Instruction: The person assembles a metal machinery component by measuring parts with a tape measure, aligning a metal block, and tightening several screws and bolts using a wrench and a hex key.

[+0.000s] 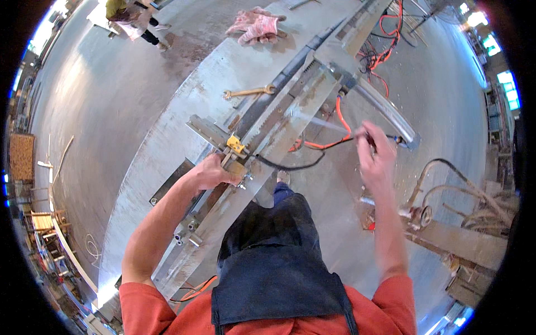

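At the near side of a long metal rail assembly, my left hand has its fingers closed round a small metal block with bolts. A yellow fitting sits just above those fingers. My right hand is raised to the right of the rail, fingers closed and smeared by motion. A thin, pale, rod-like tool, also blurred, runs from it toward the rail; its kind is unclear. A black cable hangs between the hands. On the plate beyond lies an open-ended wrench.
Pink-stained work gloves lie on the large curved metal plate. Orange hoses hang behind the rail near a metal cylinder. Machinery with a round handwheel stands at right. Another person is at the far left.
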`<state>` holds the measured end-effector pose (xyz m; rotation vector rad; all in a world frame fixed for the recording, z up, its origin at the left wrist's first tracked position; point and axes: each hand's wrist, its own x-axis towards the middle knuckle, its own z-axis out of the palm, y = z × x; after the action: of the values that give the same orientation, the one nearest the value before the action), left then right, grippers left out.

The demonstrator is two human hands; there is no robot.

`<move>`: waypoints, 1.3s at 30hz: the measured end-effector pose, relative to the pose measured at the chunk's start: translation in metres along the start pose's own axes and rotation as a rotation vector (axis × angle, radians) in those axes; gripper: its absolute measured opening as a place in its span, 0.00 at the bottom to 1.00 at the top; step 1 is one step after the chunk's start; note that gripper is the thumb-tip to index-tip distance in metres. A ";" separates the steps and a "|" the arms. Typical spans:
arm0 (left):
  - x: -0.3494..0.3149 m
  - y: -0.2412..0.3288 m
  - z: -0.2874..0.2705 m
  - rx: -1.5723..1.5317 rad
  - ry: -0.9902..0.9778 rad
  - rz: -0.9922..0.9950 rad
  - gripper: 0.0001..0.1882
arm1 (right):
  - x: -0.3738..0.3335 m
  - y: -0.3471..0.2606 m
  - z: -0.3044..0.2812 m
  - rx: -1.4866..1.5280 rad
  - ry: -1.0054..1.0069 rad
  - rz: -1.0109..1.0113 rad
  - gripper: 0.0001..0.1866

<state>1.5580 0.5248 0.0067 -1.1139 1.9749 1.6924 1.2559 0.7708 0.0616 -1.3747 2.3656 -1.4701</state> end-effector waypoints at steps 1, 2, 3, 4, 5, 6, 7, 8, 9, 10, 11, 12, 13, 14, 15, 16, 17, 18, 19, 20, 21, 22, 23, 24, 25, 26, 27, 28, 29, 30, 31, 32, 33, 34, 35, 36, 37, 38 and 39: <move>0.003 -0.003 0.002 -0.039 -0.015 0.030 0.26 | -0.038 0.009 -0.005 0.078 0.068 0.122 0.14; 0.005 -0.008 0.004 -0.081 -0.022 0.058 0.26 | -0.073 0.007 -0.007 0.266 0.110 0.291 0.14; 0.006 -0.009 0.003 -0.163 -0.064 0.075 0.26 | -0.102 0.003 -0.008 0.455 0.159 0.461 0.15; 0.005 -0.008 0.001 -0.142 -0.054 0.065 0.26 | -0.131 0.003 -0.001 0.550 0.174 0.542 0.16; 0.005 -0.007 0.000 -0.125 -0.052 0.055 0.26 | -0.159 -0.001 0.008 0.637 0.191 0.625 0.18; 0.005 -0.009 0.001 -0.109 -0.049 0.045 0.27 | -0.179 -0.004 0.018 0.725 0.208 0.707 0.19; 0.009 -0.019 0.003 -0.176 -0.050 0.127 0.25 | -0.192 -0.008 0.028 0.765 0.266 0.736 0.20; 0.008 -0.015 0.004 -0.179 -0.055 0.121 0.25 | -0.202 -0.013 0.040 0.809 0.331 0.762 0.21; 0.007 -0.009 0.005 -0.184 -0.059 0.114 0.25 | -0.208 -0.018 0.049 0.852 0.395 0.786 0.22; 0.002 -0.007 0.004 -0.192 -0.051 0.100 0.24 | -0.212 -0.023 0.060 0.877 0.409 0.785 0.23; 0.001 -0.007 0.005 -0.152 -0.010 0.092 0.25 | -0.214 -0.027 0.069 0.899 0.431 0.781 0.23; 0.001 -0.007 0.005 -0.159 -0.010 0.097 0.25 | -0.215 -0.029 0.077 0.920 0.451 0.776 0.24; 0.000 -0.009 0.005 -0.174 -0.009 0.098 0.26 | -0.217 -0.030 0.084 0.908 0.413 0.769 0.24; 0.001 -0.010 0.006 -0.189 -0.006 0.098 0.27 | -0.219 -0.032 0.092 0.919 0.405 0.744 0.24; 0.000 -0.007 0.007 -0.182 -0.002 0.089 0.27 | -0.220 -0.033 0.099 0.930 0.396 0.719 0.24; -0.003 -0.004 0.007 -0.178 0.005 0.079 0.28 | -0.222 -0.034 0.105 0.943 0.383 0.693 0.24; -0.004 -0.003 0.007 -0.174 0.014 0.069 0.28 | -0.224 -0.031 0.110 0.963 0.396 0.644 0.24; -0.003 -0.004 0.007 -0.161 0.006 0.084 0.29 | -0.225 -0.031 0.110 0.973 0.407 0.661 0.24; -0.002 -0.004 0.007 -0.152 0.000 0.102 0.29 | -0.223 -0.031 0.109 0.981 0.415 0.673 0.24; -0.001 -0.005 0.007 -0.143 -0.007 0.120 0.30 | -0.222 -0.031 0.108 0.989 0.423 0.686 0.24; -0.001 -0.007 0.006 -0.154 -0.003 0.113 0.30 | -0.222 -0.031 0.109 0.991 0.422 0.688 0.23; 0.000 -0.008 0.007 -0.165 -0.001 0.108 0.31 | -0.222 -0.031 0.109 0.992 0.421 0.689 0.23; 0.000 -0.008 0.008 -0.177 0.002 0.103 0.32 | -0.222 -0.031 0.108 0.992 0.420 0.690 0.23; -0.002 -0.006 0.008 -0.168 0.024 0.088 0.33 | -0.220 -0.032 0.107 0.967 0.411 0.690 0.23; -0.005 -0.003 0.010 -0.161 0.046 0.073 0.33 | -0.219 -0.033 0.105 0.940 0.400 0.690 0.23; -0.007 0.001 0.011 -0.154 0.067 0.058 0.34 | -0.218 -0.035 0.104 0.914 0.389 0.690 0.23; -0.009 0.005 0.012 -0.149 0.067 0.044 0.34 | -0.217 -0.037 0.103 0.896 0.384 0.657 0.24; -0.011 0.008 0.012 -0.145 0.069 0.030 0.35 | -0.217 -0.039 0.102 0.880 0.377 0.624 0.24; -0.011 0.010 0.012 -0.140 0.070 0.015 0.35 | -0.217 -0.041 0.101 0.864 0.370 0.592 0.24; -0.006 0.003 0.009 -0.113 0.070 0.029 0.35 | -0.218 -0.042 0.100 0.821 0.336 0.524 0.23; 0.001 -0.005 0.007 -0.086 0.071 0.041 0.35 | -0.220 -0.043 0.098 0.780 0.301 0.458 0.23; 0.004 -0.011 0.006 -0.058 0.072 0.053 0.35 | -0.222 -0.045 0.096 0.738 0.266 0.392 0.23; 0.004 -0.016 0.004 -0.072 0.061 0.052 0.34 | -0.224 -0.048 0.096 0.729 0.239 0.377 0.23; 0.002 -0.010 0.006 -0.085 0.046 0.059 0.34 | -0.226 -0.050 0.094 0.713 0.219 0.358 0.23; 0.000 -0.007 0.007 -0.098 0.030 0.066 0.34 | -0.228 -0.051 0.094 0.698 0.198 0.339 0.23; 0.000 -0.007 0.007 -0.105 0.028 0.065 0.34 | -0.230 -0.053 0.095 0.688 0.209 0.326 0.23; 0.000 -0.007 0.007 -0.110 0.026 0.060 0.33 | -0.232 -0.055 0.097 0.682 0.220 0.315 0.23; 0.000 -0.006 0.007 -0.114 0.025 0.055 0.33 | -0.232 -0.057 0.099 0.675 0.230 0.305 0.23; -0.002 -0.003 0.008 -0.120 0.035 0.053 0.33 | -0.233 -0.056 0.101 0.662 0.239 0.306 0.23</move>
<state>1.5596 0.5334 0.0040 -1.1479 1.9622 1.8528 1.4795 0.8521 -0.0438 -0.6801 1.7949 -2.1178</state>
